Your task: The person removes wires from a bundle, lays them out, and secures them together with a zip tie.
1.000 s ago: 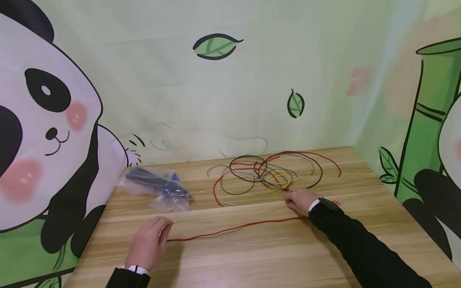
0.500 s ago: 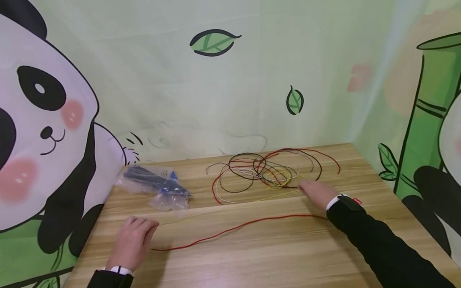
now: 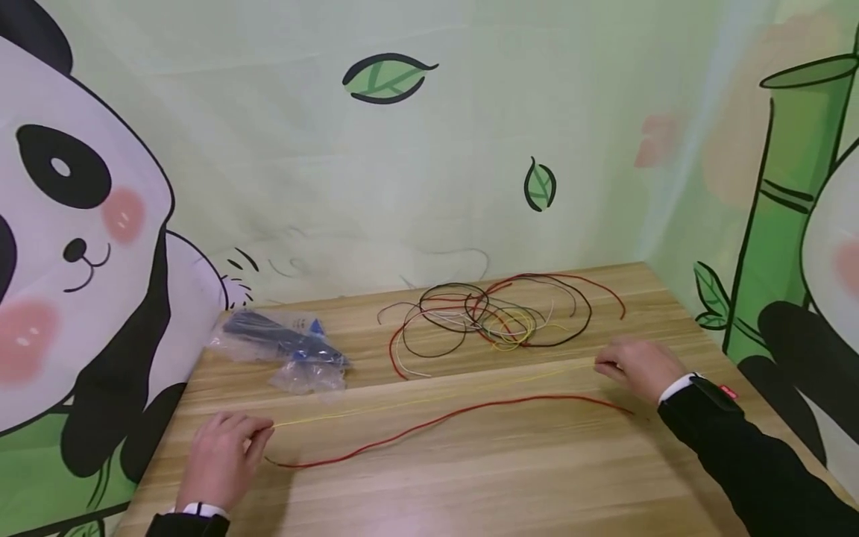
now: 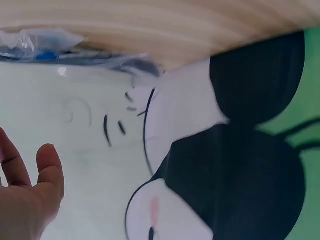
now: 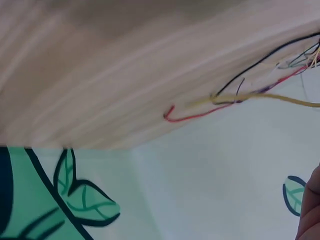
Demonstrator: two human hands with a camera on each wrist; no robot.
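A thin yellow wire (image 3: pixel 429 398) runs nearly straight between both hands in the head view. My left hand (image 3: pixel 221 459) pinches its left end between thumb and fingers. Toward the right, my right hand (image 3: pixel 640 365) pinches the other end. In front of the yellow wire a red wire (image 3: pixel 436 423) lies on the table in a gentle curve, its left tip close to the left hand and its right tip near the right wrist. Part of the left hand (image 4: pixel 30 200) shows in the left wrist view. Only a sliver of the right hand (image 5: pixel 311 205) enters the right wrist view.
Behind the hands lies a loose tangle of red, black, white and yellow wires (image 3: pixel 463 298). A clear plastic bag (image 3: pixel 305 373) with a dark item inside sits at the back left. The wooden table (image 3: pixel 470 485) ends at a printed panda backdrop (image 3: pixel 429 186).
My hands have moved apart, the right one going rightward and the left one slightly leftward. The yellow wire has been drawn out straight between them. The red wire's right end has come into view.
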